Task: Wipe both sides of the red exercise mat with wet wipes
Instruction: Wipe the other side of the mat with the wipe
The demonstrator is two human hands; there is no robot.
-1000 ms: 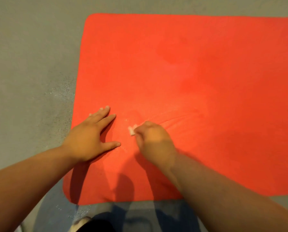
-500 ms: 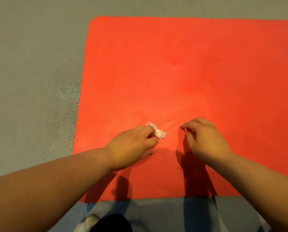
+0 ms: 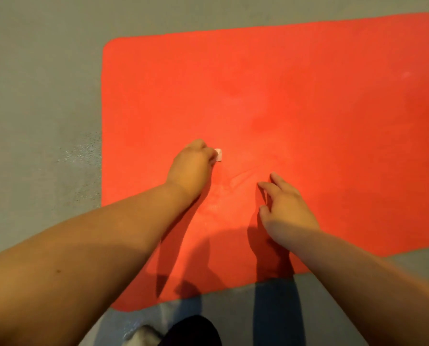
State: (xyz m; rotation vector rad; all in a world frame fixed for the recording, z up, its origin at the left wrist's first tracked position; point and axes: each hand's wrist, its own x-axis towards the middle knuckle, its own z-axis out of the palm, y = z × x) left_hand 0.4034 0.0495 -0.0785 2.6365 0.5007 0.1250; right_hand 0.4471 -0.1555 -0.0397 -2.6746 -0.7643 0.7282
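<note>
The red mat (image 3: pixel 283 83) lies flat on the grey floor (image 3: pixel 38 96), one face up, its near left corner close to my knees. My left hand (image 3: pixel 189 168) is curled tight round a small crumpled wipe (image 3: pixel 218 155). Only a white scrap shows past my knuckles, and I press it onto the mat in from the left edge. My right hand (image 3: pixel 287 206) holds nothing. Its fingers are spread and loosely bent, tips resting on the mat nearer the front edge, where I judge they pin it down. The mat creases a little between my hands. I judge I am partway through the upper face. I cannot tell how much of it is already wiped, and the underside is yet to be turned up and wiped.
</note>
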